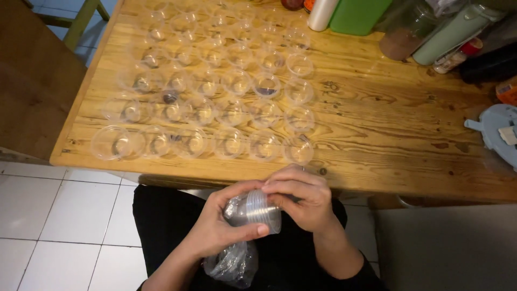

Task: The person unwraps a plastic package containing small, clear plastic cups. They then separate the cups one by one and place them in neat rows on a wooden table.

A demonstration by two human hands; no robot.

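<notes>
Two bare hands, the left hand (223, 226) and the right hand (299, 199), are noted, without rings or gloves. Forearms are uncovered. Black trousers (161, 226) are worn.

Left hand (223, 223): raised before the lap, fingers curled in a grip, thumb extended. Right hand (301, 199): opposite, fingers bent inward, fingertips meeting the left's.

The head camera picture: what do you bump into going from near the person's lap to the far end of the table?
Crinkled plastic bag → stack of clear cups held by left hand and right hand → rows of clear cups on the wooden table → green container.
</notes>
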